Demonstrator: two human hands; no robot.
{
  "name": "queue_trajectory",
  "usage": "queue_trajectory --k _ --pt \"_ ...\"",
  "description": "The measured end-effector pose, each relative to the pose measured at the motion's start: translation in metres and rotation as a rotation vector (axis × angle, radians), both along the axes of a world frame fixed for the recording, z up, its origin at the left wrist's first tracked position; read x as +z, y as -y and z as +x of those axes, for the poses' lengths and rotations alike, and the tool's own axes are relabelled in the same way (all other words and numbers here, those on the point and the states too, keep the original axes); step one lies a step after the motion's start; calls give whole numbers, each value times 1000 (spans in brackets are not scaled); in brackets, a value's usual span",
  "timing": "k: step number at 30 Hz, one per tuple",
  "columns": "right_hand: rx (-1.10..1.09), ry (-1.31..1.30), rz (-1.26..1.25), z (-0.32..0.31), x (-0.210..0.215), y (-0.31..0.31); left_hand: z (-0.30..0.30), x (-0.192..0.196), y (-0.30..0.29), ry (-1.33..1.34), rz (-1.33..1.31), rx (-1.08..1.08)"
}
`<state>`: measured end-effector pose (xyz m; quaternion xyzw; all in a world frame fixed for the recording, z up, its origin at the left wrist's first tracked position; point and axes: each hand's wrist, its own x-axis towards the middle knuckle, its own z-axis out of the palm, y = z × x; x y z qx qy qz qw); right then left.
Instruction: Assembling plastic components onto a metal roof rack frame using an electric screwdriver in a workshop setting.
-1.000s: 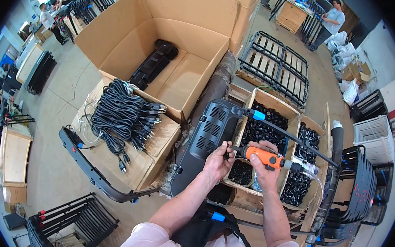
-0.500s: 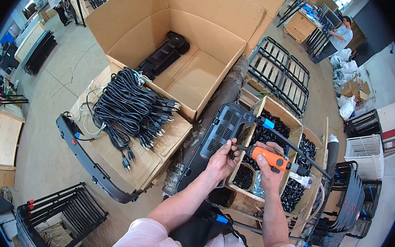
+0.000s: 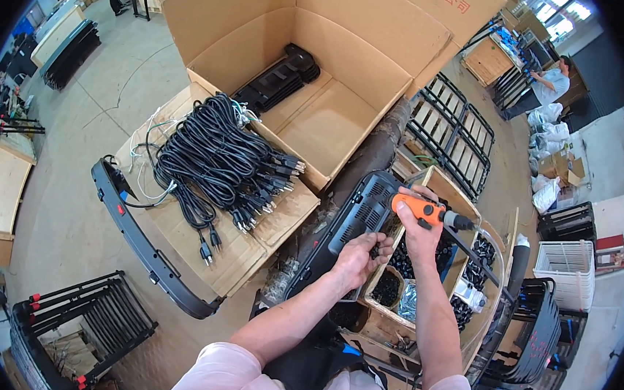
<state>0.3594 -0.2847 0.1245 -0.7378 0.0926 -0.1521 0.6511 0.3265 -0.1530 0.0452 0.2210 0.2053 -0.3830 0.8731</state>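
My right hand (image 3: 421, 237) is wrapped around an orange power screwdriver (image 3: 415, 207). Its front end points left, above the upper right end of a long black plastic housing (image 3: 369, 210) with vent slots. Lower on the same housing, my left hand (image 3: 360, 259) is held close to its right edge with the fingers curled. Small dark pieces, too small to name surely, show between those fingertips. Beside both hands stands a wooden bin (image 3: 370, 296) with compartments of small black parts (image 3: 387, 286) and a clear plastic bag (image 3: 407, 302).
A bundle of black power cords (image 3: 216, 162) lies on cardboard at the left, inside a curved grey-black strip (image 3: 152, 274). Behind it, an open carton (image 3: 325, 115) holds black plastic parts (image 3: 281, 79). Black frames (image 3: 89, 331) stand lower left. A co-worker (image 3: 551, 85) stands far right.
The screwdriver has moved up and away from my left hand, toward the housing's upper end. My left hand has shifted slightly lower and right. The whole view has shifted a little.
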Motion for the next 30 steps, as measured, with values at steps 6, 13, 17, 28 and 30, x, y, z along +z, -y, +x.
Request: queue_trajectory --k 6,13,17,28,30 --pt "67 0 1 23 -15 -6 -13 -10 -8 86 19 -25" --pt "116 21 -39 31 -18 -4 -12 0 -18 2 18 -40" --pt "128 17 -55 35 -15 -10 -11 -10 -21 76 56 -56" --pt "240 -131 -161 64 2 -15 -9 -11 -23 17 35 -9" --pt "252 -131 -175 65 3 -15 -9 -19 -24 45 47 -12"
